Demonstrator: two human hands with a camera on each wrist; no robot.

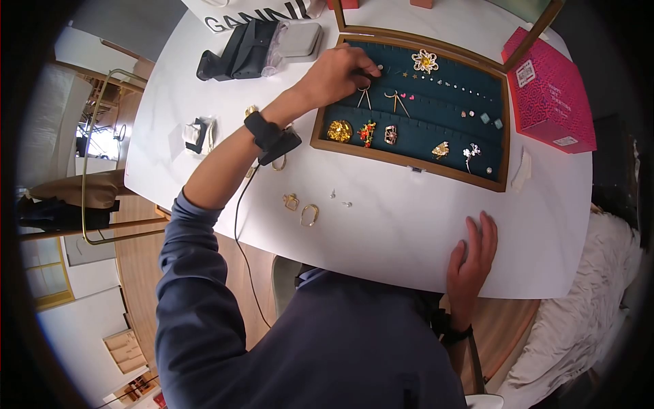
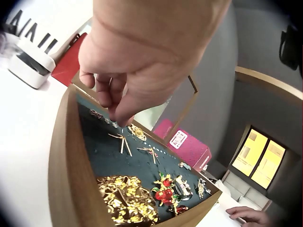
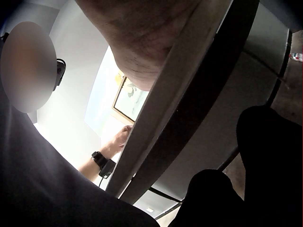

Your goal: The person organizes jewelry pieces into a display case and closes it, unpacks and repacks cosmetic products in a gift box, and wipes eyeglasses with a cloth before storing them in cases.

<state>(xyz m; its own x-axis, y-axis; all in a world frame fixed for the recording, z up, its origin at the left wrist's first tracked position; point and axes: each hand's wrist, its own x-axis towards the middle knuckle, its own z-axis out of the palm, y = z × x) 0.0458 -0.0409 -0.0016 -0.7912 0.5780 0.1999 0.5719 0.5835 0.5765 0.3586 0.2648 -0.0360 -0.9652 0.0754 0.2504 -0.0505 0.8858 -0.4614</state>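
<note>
My left hand [image 1: 338,73] is over the upper left of a wooden jewelry box [image 1: 409,161] lined with dark green. Its thumb and fingertips come together at a small stud earring [image 1: 379,67], mostly hidden by the fingers. Below the hand sit bow-shaped pieces [image 1: 364,95], a gold brooch [image 1: 338,131] and a red-and-gold brooch [image 1: 367,133]. A flower brooch [image 1: 425,61] lies farther right, above a row of tiny studs. My right hand [image 1: 473,255] rests on the table's front edge, fingers extended, holding nothing.
The box's raised glass lid [image 1: 535,34] stands behind it. A pink box [image 1: 552,95] is at the right. On the white table [image 1: 409,225] lie a gold ring-shaped piece [image 1: 309,215], a square gold piece [image 1: 291,202] and small earrings [image 1: 347,204]. Dark pouches [image 1: 248,48] stand at back left.
</note>
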